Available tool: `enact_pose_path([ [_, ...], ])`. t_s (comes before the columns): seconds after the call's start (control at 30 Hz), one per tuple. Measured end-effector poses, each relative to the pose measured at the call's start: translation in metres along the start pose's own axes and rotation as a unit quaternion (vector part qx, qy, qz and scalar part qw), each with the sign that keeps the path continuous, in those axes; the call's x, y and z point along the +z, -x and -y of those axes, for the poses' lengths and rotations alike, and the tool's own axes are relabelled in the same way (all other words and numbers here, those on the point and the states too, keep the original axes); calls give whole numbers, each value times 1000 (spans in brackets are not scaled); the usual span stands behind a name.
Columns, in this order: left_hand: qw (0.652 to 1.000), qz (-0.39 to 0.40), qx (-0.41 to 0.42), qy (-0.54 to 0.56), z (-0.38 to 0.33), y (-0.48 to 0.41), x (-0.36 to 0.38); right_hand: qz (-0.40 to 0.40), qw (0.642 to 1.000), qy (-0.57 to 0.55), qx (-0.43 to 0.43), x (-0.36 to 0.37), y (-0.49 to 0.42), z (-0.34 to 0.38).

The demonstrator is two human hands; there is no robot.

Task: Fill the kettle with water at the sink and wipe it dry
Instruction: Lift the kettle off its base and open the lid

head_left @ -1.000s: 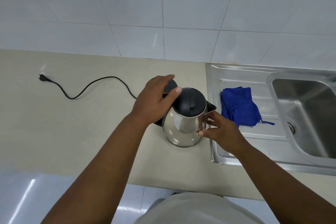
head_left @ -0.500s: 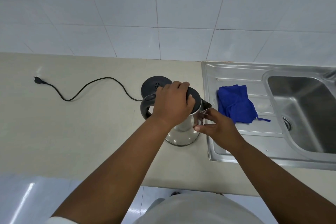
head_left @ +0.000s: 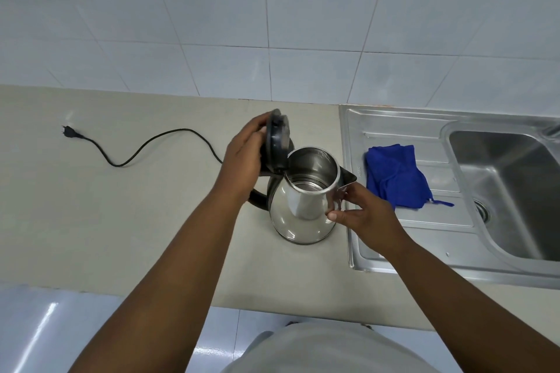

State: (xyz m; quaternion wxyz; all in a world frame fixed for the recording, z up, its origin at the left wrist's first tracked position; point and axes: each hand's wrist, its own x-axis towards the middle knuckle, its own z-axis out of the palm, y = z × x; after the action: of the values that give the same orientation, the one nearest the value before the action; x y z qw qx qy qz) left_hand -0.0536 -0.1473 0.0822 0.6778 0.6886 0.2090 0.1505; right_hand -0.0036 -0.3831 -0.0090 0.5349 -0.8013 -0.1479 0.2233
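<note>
A: Kettle (head_left: 303, 203) status?
B: Upright on counter, just left of sink (head_left: 500, 179) unit's edge. Lid (head_left: 277, 142) swung up, mouth open, inside looks dry.
A: Hands?
B: Left hand (head_left: 242, 160) cupped round raised lid, fingers behind it. Right hand (head_left: 360, 215) pinching body below spout, thumb + fingers on steel, loosely closed.
A: Next move?
B: Probably carry to basin. Basin lies to kettle's right, past blue cloth (head_left: 394, 175); handle sticks out left, nearer left hand. Spout points at sink.
</note>
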Motion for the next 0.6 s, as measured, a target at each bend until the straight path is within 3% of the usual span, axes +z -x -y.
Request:
enact_pose_path([
  [0.17, 998, -33, -29, 49, 22, 1, -26, -4, 1000, -2, -13, 1, 0, -2],
  [0.53, 992, 19, -85, 96, 62, 4, -49, 3, 1000, -10, -11, 3, -3, -11],
  [0.6, 993, 46, -103, 30, 74, 2, -55, 8, 1000, -9, 0, 3, -5, -16],
])
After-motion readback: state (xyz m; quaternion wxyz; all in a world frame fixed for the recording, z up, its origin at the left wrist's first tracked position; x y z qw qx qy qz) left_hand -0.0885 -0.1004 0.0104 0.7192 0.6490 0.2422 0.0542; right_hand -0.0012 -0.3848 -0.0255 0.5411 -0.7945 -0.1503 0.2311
